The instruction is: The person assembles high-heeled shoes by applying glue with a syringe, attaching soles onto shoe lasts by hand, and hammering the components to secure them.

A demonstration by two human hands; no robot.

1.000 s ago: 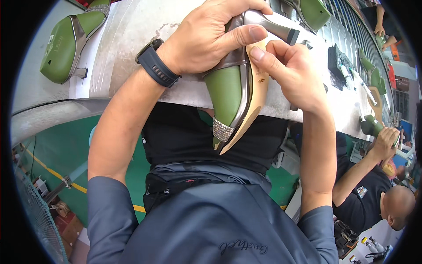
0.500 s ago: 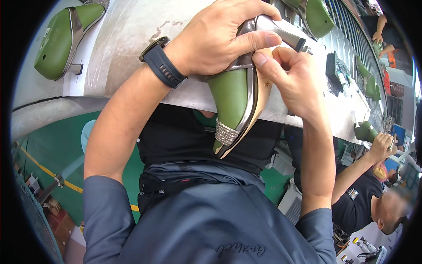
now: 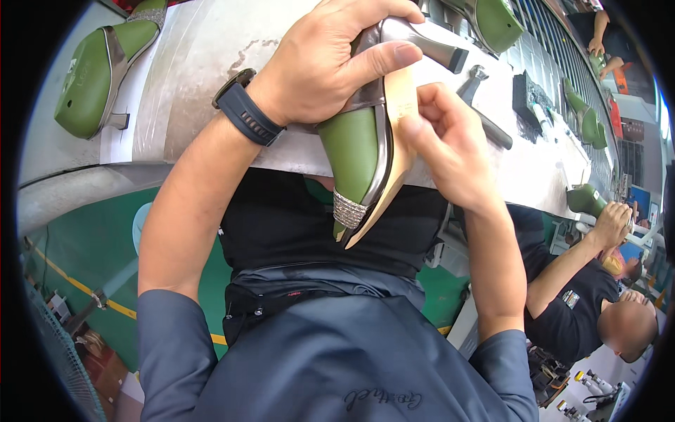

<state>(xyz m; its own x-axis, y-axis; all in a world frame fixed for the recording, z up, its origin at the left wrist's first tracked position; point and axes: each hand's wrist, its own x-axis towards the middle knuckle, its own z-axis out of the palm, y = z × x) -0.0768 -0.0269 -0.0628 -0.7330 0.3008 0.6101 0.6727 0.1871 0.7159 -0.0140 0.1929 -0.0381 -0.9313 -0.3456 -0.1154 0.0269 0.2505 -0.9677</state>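
Note:
My left hand [image 3: 327, 67] is closed round the heel end of a high-heeled shoe [image 3: 383, 151] in metallic grey, its toe toward me. Inside the shoe sits a green shoe last [image 3: 350, 144], and a glittering band [image 3: 347, 211] crosses the toe. The tan sole [image 3: 399, 105] faces right, and the grey heel points away to the right. My right hand [image 3: 453, 144] is beside the sole with fingers curled and thumb tip against it; whether anything small is in the fingers is hidden. A hammer [image 3: 485, 105] lies on the metal bench just beyond my right hand.
Another shoe on a green last [image 3: 88, 84] lies at the bench's far left, and one more [image 3: 492, 24] at the back. A dark block [image 3: 531, 102] stands right, before a roller conveyor [image 3: 555, 42]. A co-worker [image 3: 576, 309] at right holds a green last [image 3: 585, 201].
The shoe and my left hand have shifted slightly left. My right thumb has slid from near the upper's edge down onto the sole, and the hammer has come into sight.

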